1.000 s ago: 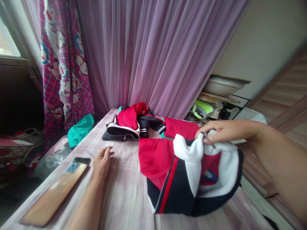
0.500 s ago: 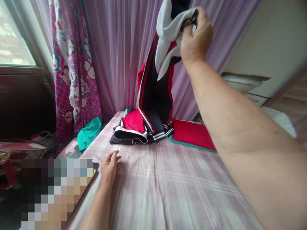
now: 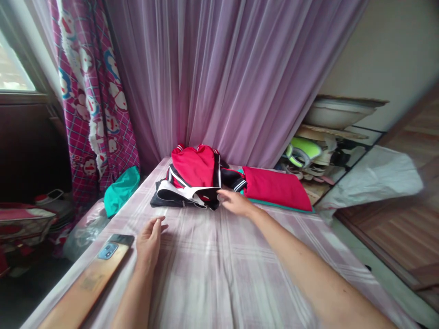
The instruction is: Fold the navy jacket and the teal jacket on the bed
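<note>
Red, black and white garment (image 3: 195, 167) on the far part of the plaid-covered surface (image 3: 195, 265). It lay over a dark garment (image 3: 163, 202), its white-banded opening toward the person. The right hand (image 3: 236, 202) reached the near right edge of this opening; whether its fingers grasped the fabric could not be told. The left hand (image 3: 150, 235) held nothing, its fingers loosely curled, near a phone (image 3: 91, 278). A folded red cloth (image 3: 277, 187) with teal edging lay to the right.

A hand could pass over the sheet (image 3: 195, 274) at lower centre. Clothes (image 3: 195, 167) block mid-frame, a phone (image 3: 89, 283) lower left.
</note>
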A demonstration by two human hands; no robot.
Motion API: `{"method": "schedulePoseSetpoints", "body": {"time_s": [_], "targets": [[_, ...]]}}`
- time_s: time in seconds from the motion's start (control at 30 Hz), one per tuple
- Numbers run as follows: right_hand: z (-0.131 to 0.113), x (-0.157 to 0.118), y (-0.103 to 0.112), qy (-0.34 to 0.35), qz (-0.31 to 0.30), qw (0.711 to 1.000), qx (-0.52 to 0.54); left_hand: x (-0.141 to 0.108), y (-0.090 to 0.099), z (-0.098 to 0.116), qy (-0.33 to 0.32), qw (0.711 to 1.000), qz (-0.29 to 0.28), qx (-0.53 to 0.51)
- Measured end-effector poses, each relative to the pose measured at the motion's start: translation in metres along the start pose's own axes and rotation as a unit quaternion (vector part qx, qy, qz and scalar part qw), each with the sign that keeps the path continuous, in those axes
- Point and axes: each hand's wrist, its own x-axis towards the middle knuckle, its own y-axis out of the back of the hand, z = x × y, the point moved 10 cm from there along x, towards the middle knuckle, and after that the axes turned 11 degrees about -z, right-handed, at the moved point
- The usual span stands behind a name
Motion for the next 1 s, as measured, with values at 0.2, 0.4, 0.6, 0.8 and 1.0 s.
{"method": "schedulePoseSetpoints", "body": {"time_s": [0.2, 0.4, 0.6, 0.8, 1.0], "targets": [[0.142, -0.050, 0.045, -0.287, 0.066, 0.949, -0.110, 0.000, 0.000, 0.000, 0.006, 1.000, -0.012, 0.020], [0.170, -0.060, 0.042, -0.264, 0.054, 0.946, -0.180, 0.000, 0.001, 0.000, 0.003, 1.000, -0.013, 0.028], [0.114, -0.083, 0.049, -0.107, -0.003, 0.986, -0.129, 0.001, 0.001, -0.001, 0.002, 0.999, -0.014, 0.047], [0.062, -0.094, -0.001, 0.042, -0.166, 0.975, 0.144, -0.002, -0.001, 0.007, 0.000, 0.999, -0.010, 0.047], [0.129, -0.070, 0.001, -0.126, -0.070, 0.987, 0.070, -0.002, -0.001, 0.009, 0.000, 0.999, -0.002, 0.032]]}}
